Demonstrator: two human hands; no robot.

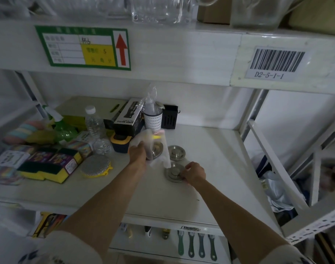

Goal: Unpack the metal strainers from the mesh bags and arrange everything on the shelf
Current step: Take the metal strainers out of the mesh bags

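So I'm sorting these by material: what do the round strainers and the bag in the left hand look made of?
The strainers look like brushed or polished metal, probably stainless steel: silvery grey with soft highlights on their rims. The bag in the left hand looks like thin, white, translucent mesh or fabric, limp and draping; the weave isn't clear.

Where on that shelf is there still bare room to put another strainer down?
The shelf is bare right of the two loose strainers, up to the right upright, and along the front edge. The left half is crowded with sponges, bottles and boxes.

Stockroom: barcode label, shelving
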